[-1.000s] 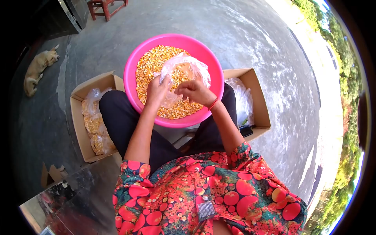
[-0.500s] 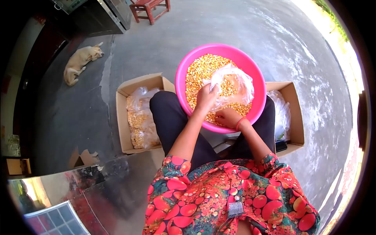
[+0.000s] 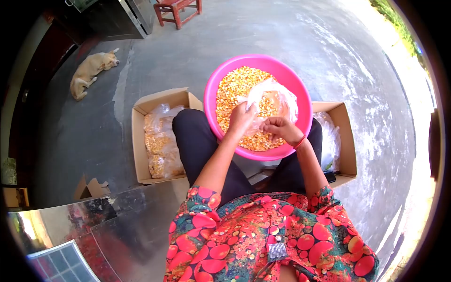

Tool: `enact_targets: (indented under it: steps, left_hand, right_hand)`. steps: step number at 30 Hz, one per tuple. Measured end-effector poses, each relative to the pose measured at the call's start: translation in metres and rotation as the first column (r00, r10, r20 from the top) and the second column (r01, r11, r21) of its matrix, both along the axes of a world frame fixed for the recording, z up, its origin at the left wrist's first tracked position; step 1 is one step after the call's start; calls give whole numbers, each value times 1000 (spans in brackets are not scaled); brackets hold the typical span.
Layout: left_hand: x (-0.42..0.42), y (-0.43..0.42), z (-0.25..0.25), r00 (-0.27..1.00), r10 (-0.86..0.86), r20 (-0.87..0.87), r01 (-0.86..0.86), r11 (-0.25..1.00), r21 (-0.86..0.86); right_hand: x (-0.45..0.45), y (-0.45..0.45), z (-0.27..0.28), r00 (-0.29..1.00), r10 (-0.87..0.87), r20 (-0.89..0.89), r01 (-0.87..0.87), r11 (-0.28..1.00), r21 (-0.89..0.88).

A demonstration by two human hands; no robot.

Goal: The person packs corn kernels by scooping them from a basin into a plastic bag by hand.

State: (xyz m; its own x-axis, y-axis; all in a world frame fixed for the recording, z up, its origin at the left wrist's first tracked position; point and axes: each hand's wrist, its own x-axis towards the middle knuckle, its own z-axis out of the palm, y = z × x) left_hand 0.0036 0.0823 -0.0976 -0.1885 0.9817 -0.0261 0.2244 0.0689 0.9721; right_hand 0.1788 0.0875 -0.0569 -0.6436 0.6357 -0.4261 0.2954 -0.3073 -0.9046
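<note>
A pink basin rests across my knees, with yellow-orange corn kernels spread inside. On the kernels lies a clear plastic bag, its mouth open and more kernels showing within. My left hand pinches the near-left edge of the bag. Just right of it, my right hand, with a red bracelet on the wrist, hovers over the kernels by the bag's near edge. Its fingers are curled together; what they hold, if anything, is hidden.
A cardboard box with several bags of corn stands to my left. Another cardboard box holding clear plastic bags is on my right. Farther off, a dog lies on the concrete floor near a red wooden stool.
My right hand has risen out of the kernels and moved up toward the bag's near edge. My left hand keeps hold of the bag. The whole view has shifted slightly.
</note>
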Motion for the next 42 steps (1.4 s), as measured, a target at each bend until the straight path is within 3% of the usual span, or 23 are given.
enact_targets:
  steps: [4,5,7,8,11,13,15,17,21,23,25,27,28,30,35,37,42]
  left_hand:
    - [3,-4,14,995,-1,104,3,1000,-25]
    - [3,-4,12,991,-8,132,11,1000,-27]
    - [1,-4,11,992,-8,125,13,999,-39]
    - [-2,-2,7,999,-17,34,18,999,-33]
    - [-2,-3,11,1000,-1,31,2,1000,-8]
    - [0,-2,12,999,-5,31,7,999,-48]
    - [0,-1,10,997,-10,-77,9,1000,-15]
    - [1,-1,11,998,-14,-66,12,1000,-27]
    - [-2,-2,7,997,-17,-69,16,1000,-21]
    - [-2,-1,6,998,1,-67,-2,1000,-13]
    - [-2,-2,8,998,-1,-67,1,1000,6]
    - [-4,-2,8,997,-20,-71,18,999,-34]
    - [-4,-2,9,997,-21,-69,18,999,-35]
    - [-4,-1,9,996,-22,-82,17,998,-58]
    - [-4,0,7,997,-26,-77,21,998,-59]
    - [-4,-1,9,996,-30,-81,24,997,-76]
    - [-3,-2,12,998,-27,-59,23,997,-74]
  right_hand:
    - [-9,22,18,956,-239,-171,253,965,64]
    - [-12,24,21,936,-276,-220,308,943,129]
    - [-16,25,23,931,-336,-142,364,834,415]
    - [-13,24,23,932,-338,-131,361,834,418]
    - [-4,18,21,989,-100,112,47,912,406]
    - [-4,10,19,927,133,350,-245,922,300]
    - [4,12,-36,886,180,428,-441,617,652]
    - [-5,-4,-48,825,16,565,-453,616,644]
    - [-29,-23,-43,761,83,643,-547,615,568]
    - [-36,-22,-41,769,239,593,-583,642,498]
    - [-31,-19,-65,801,197,565,-548,622,559]
    - [-26,-17,-68,918,158,365,-350,756,553]
    - [-24,-16,-64,917,158,366,-351,757,552]
    - [-20,-13,-50,979,109,172,-134,981,143]
    - [-11,-9,-43,999,41,27,-40,999,-28]
    - [-8,-7,-36,998,-51,-34,44,979,-197]
    - [-9,-4,-22,949,-244,-201,195,951,-239]
